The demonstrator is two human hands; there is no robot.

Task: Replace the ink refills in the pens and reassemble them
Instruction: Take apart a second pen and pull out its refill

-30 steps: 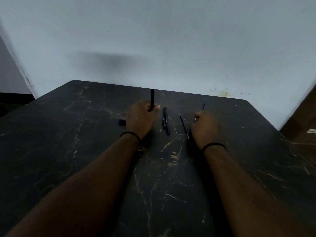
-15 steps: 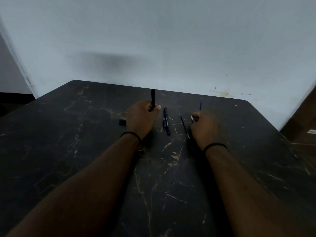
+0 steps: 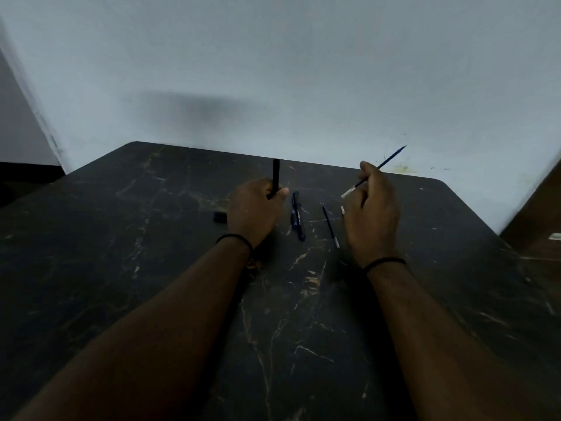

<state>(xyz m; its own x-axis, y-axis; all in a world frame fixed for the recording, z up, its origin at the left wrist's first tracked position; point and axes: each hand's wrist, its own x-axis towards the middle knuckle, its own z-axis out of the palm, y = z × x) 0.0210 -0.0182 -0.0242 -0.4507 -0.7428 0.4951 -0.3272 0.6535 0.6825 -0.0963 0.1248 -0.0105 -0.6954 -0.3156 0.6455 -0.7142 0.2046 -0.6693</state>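
With the left hand (image 3: 253,208) gripping an upright black pen barrel (image 3: 276,177) and the right hand (image 3: 372,214) pinching a blue refill (image 3: 383,164), insertion seems next, requiring careful tip-to-opening alignment

A black marble-patterned desk with pale veins (image 3: 151,238) stands against a plain pale grey-blue wall (image 3: 273,71), dimly lit, bearing a soft dark shadow.

The rectangular marble-look table top (image 3: 182,268) was black, veined with pale gold streaks. The slim pen barrel (image 3: 276,174) was matte black; the thin ink refill (image 3: 385,161) was dark blue with a white end. A capped plastic pen (image 3: 297,217) showed black and blue. The plain wall (image 3: 273,71) was pale grey-blue, marked by a yellowish stain (image 3: 402,168).
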